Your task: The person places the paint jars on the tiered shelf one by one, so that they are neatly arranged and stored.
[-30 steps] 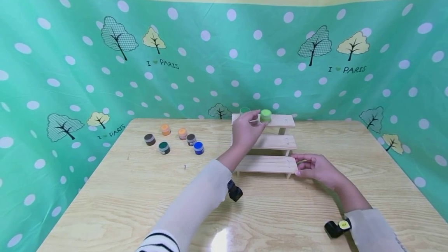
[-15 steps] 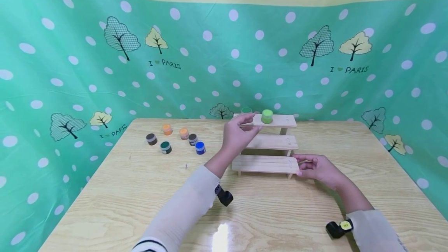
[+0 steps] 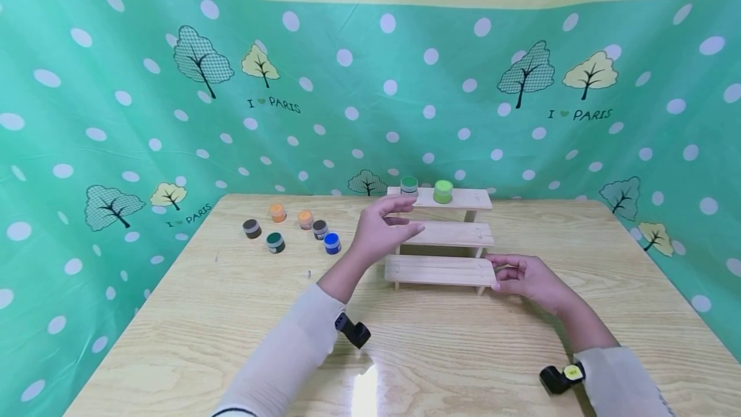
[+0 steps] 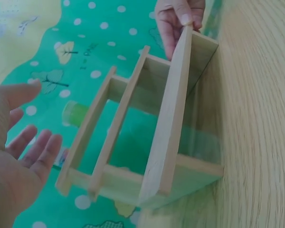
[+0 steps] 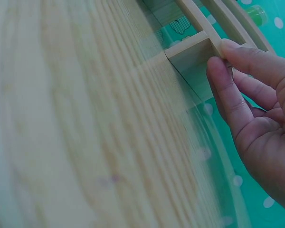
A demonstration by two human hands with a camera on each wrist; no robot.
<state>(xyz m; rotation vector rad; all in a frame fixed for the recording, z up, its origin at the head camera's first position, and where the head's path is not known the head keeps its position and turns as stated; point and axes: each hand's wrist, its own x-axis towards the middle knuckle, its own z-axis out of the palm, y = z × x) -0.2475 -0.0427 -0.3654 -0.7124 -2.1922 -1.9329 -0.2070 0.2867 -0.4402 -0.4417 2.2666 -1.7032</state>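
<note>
Nearby, 6 paint pots [image 3: 301, 229] left of stepped shelf [image 3: 440, 237]; left hand [image 3: 379, 230] spread, empty; right hand [image 3: 523, 275] pinches shelf end.

Six paint pots [image 3: 292, 229] clustered on wooden table [image 3: 451, 352]; teal polka-dot tree-print backdrop [image 3: 116, 114]

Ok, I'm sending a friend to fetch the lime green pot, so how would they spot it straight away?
Look for the wooden step shelf on the table. On its top step stand two small pots side by side. The lime green pot is the right one, far paler and yellower than the dark green pot beside it.
</note>
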